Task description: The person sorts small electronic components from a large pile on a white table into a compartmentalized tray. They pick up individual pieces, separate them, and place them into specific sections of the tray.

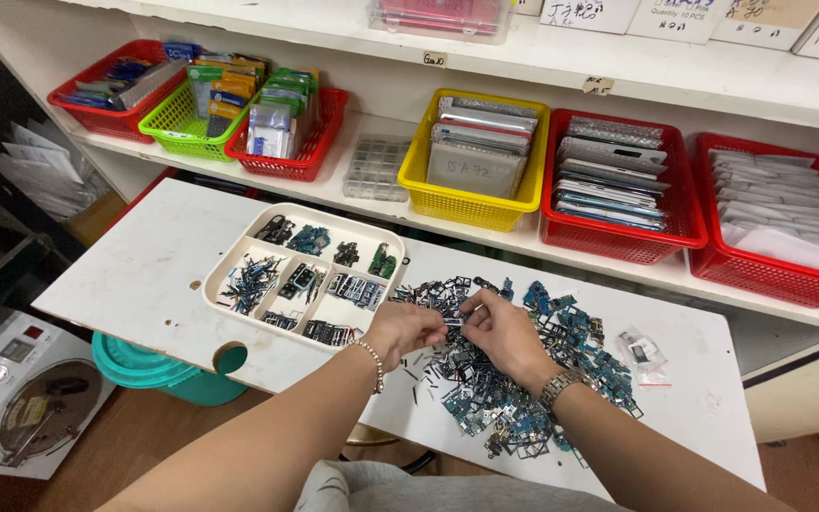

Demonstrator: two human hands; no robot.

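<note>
My left hand (402,328) and my right hand (501,334) meet over a white table (135,275), pinching together a small dark metal part (453,321) between their fingertips. Just beneath and to the right spreads a pile of small blue and black circuit pieces and metal frames (533,379). A white divided tray (307,275) with sorted parts in its compartments lies to the left of my left hand. I wear a bead bracelet on the left wrist and a metal watch on the right.
A shelf behind holds red, green and yellow baskets (478,152) of packaged parts and a clear box (376,169). A small plastic bag (645,353) lies right of the pile. A teal bucket (158,372) and a grey machine (21,398) stand lower left.
</note>
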